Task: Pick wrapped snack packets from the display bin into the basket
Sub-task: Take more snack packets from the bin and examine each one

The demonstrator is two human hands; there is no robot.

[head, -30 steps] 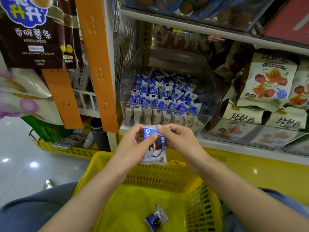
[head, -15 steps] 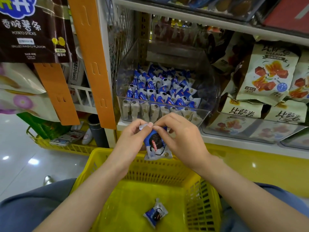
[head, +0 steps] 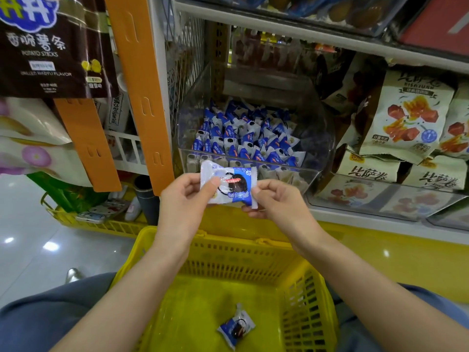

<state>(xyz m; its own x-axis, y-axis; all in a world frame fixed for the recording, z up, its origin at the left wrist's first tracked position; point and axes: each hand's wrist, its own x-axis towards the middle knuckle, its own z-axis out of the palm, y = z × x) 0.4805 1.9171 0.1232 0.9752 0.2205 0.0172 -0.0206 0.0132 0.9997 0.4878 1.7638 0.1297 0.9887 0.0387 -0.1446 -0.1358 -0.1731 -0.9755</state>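
Note:
A blue-and-white wrapped snack packet (head: 229, 185) is stretched flat between both hands, in front of the clear display bin (head: 317, 158). My left hand (head: 184, 199) pinches its left end and my right hand (head: 275, 201) pinches its right end. The bin on the shelf holds several more blue-and-white packets (head: 243, 138). Below my hands sits the yellow basket (head: 236, 257), with one packet (head: 236, 326) lying on its floor.
Beige snack bags (head: 408, 115) fill the shelf to the right of the bin. An orange hanging strip (head: 140, 92) and dark potato-stick bags (head: 50, 47) hang at the left. A second yellow basket (head: 101, 224) stands on the tiled floor at left.
Both hands have turned the packet from upright to lying sideways and pulled apart to its two ends, holding it a little higher before the bin.

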